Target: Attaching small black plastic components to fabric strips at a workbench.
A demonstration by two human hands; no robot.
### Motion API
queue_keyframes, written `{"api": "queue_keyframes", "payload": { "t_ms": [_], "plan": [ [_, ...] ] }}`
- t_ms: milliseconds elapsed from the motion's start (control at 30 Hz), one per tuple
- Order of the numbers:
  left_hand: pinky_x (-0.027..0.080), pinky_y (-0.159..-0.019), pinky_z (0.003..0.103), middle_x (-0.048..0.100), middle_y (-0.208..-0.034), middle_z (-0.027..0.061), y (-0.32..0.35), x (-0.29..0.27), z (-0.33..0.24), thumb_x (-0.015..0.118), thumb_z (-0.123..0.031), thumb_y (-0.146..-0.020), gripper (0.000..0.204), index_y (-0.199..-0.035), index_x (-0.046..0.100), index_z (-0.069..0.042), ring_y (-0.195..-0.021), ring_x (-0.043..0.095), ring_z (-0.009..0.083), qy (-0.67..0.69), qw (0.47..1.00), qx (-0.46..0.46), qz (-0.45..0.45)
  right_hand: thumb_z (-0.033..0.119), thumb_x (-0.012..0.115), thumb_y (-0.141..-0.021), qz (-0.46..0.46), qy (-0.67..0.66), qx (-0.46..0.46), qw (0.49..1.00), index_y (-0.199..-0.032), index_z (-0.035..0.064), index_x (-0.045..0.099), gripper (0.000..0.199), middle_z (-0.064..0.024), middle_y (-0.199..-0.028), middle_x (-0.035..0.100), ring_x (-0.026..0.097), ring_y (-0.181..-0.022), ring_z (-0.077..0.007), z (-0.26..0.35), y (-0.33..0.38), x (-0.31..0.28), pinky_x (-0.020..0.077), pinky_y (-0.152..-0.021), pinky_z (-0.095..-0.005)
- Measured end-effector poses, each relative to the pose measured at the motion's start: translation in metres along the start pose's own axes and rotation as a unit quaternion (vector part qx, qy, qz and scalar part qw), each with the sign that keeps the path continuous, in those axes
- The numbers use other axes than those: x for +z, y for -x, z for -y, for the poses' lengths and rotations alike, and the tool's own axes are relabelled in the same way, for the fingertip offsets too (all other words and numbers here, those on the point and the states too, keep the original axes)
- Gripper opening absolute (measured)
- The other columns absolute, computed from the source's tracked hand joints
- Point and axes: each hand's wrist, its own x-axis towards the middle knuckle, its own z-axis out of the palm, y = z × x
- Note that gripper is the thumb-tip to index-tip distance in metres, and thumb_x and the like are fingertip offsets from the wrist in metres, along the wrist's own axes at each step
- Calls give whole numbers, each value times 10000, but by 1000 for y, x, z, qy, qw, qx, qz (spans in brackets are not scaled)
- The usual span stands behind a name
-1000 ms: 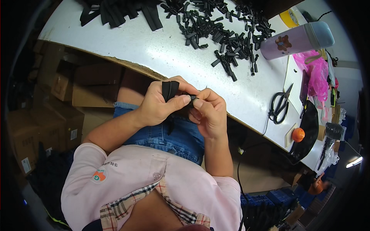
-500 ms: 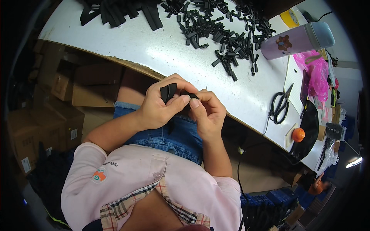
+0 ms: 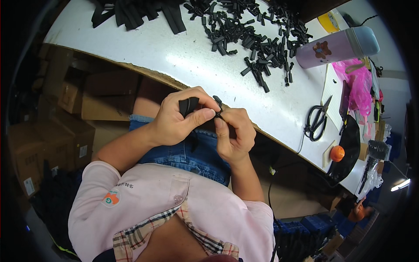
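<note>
Head view: left hand (image 3: 176, 120) grips folded black strap (image 3: 188, 105), right hand (image 3: 233, 133) pinches small black clip (image 3: 218, 101), above white table (image 3: 196, 65).

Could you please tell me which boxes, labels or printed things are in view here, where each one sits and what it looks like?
Cardboard boxes: stacked under the table at left, brown; two carry small white stickers.
Bottle: lying on the table's far right, lilac with a pale blue cap and a brown bear picture.
Shirt badge: on the pink shirt, small, orange and green.
No screens or signs show.
</note>
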Motion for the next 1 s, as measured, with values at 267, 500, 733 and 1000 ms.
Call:
{"api": "queue_keyframes", "payload": {
  "t_ms": [267,500,733,1000],
  "plan": [
    [385,-556,216,521,-730,65,3,1,7,553,-65,-792,76,-816,516,-4,-617,490,120,-124,985,122,-21,-31,599,-710,104,-110,160,975,-823,-34,536,129,-63,-693,518,457,-578,-92,10,-12,-14,358,-507,-191],
    [398,-555,241,531,-695,70,0,-5,8,491,-141,-833,143,-819,512,0,-600,505,149,-85,996,4,-40,62,652,-675,132,27,148,980,-824,10,573,176,-68,-672,503,432,-458,-134,8,-9,-1,355,-420,-236],
    [432,-594,258,561,-752,115,-2,-2,4,506,-46,-745,181,-908,538,27,-639,550,193,-181,977,-36,108,-24,620,-682,71,-18,62,995,-826,-3,571,154,-76,-734,521,475,-503,-103,3,-15,-2,367,-442,-197],
    [426,-591,228,576,-774,71,3,-7,15,608,1,-693,152,-844,587,-3,-651,545,143,-90,992,89,-21,-12,578,-756,40,-196,222,954,-795,-10,546,50,-36,-699,518,446,-534,-40,7,-8,-3,337,-450,-163]
  ]
}}
